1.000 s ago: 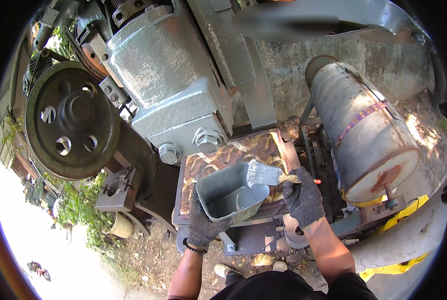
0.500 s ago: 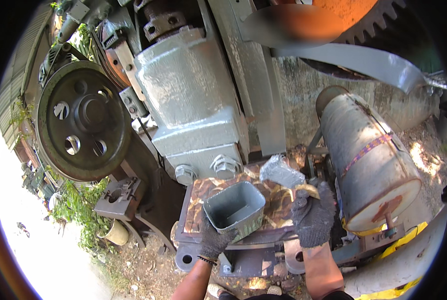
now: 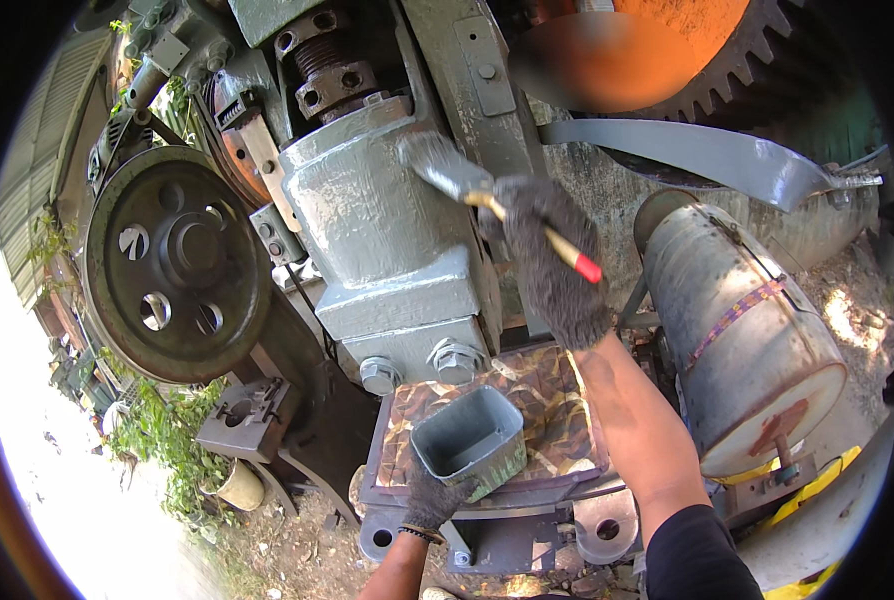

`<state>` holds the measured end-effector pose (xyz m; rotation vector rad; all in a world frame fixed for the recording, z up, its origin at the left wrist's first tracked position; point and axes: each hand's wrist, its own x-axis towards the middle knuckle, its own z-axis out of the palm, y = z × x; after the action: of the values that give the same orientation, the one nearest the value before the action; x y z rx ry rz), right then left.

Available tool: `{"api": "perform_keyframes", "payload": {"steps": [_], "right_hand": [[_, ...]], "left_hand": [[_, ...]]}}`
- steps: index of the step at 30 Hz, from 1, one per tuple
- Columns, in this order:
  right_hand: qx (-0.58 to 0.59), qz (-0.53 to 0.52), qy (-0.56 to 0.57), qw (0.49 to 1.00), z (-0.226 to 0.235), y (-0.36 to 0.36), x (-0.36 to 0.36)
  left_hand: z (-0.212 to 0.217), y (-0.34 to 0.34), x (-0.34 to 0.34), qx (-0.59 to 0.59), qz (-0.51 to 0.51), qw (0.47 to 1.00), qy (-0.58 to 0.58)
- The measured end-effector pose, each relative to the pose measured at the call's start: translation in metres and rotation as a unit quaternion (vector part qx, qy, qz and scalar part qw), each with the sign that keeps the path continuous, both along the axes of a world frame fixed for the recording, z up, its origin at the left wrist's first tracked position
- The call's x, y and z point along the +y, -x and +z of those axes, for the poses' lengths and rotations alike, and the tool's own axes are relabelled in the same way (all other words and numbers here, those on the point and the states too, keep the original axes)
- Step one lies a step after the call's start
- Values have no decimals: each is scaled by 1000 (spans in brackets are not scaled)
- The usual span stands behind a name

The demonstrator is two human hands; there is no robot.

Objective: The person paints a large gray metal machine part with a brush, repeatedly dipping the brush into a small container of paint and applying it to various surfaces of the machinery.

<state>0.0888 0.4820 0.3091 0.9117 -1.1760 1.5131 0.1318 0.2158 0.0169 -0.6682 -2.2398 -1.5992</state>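
Observation:
My left hand (image 3: 435, 497), in a dark glove, grips a square grey paint tub (image 3: 470, 440) from below, holding it over a patterned sheet (image 3: 550, 405) on the machine's bed. My right hand (image 3: 547, 255), also gloved, is raised and closed around a paintbrush (image 3: 467, 182) with a yellow handle and red tip. The grey-loaded bristles touch the upper right side of the grey-painted machine housing (image 3: 382, 235).
A large dark flywheel (image 3: 175, 262) sits at the left. A grey drum-shaped motor (image 3: 742, 330) stands at the right, under a big orange gear (image 3: 707, 60) and a curved grey guard (image 3: 707, 155). Two large nuts (image 3: 417, 365) sit below the housing. Weeds and dirt lie below.
My right hand has risen from beside the tub up to the housing with the brush. The left hand keeps the tub over the patterned sheet.

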Motion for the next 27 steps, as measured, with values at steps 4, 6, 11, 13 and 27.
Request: {"api": "perform_keyframes", "payload": {"steps": [4,6,11,13,27], "right_hand": [[-94,40,10,995,-38,-22,35],[-93,-13,-8,996,-35,-34,44],[-111,-133,-97,980,20,-63,29],[-175,-109,-88,975,54,-53,19],[85,-69,3,994,14,11,-2]], "left_hand": [[-9,4,-3,-38,9,998,39],[-10,5,-4,-36,18,999,37],[-10,1,-2,-28,10,1000,11],[-9,0,-2,-29,13,999,22],[-12,4,-3,-60,-1,998,5]]}}
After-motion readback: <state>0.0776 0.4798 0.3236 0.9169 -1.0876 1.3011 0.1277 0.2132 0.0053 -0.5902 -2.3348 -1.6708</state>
